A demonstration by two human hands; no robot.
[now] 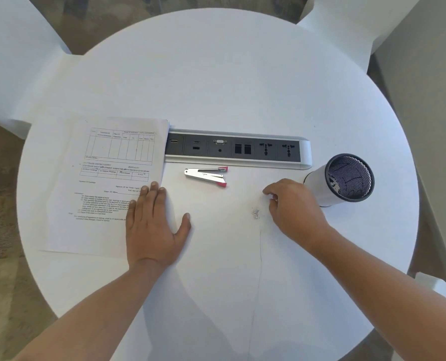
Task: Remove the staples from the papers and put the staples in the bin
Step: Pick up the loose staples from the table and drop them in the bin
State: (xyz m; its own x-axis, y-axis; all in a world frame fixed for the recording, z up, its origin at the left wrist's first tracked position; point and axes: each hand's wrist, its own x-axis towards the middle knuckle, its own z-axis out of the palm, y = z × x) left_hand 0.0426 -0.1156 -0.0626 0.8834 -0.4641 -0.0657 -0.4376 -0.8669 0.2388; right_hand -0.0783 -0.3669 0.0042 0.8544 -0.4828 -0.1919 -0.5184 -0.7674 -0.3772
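One mesh bin (346, 178) holding paper scraps, left hand (154, 225) fingers flat, right hand (294, 207) fingers pinched, contents unclear

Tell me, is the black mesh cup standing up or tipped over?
Standing up. The black mesh cup rests on its base on the round white table, opening facing upward.

table (242, 74) white | bin (346, 178) black mesh, white wall | stapler (206, 175) silver, red tips
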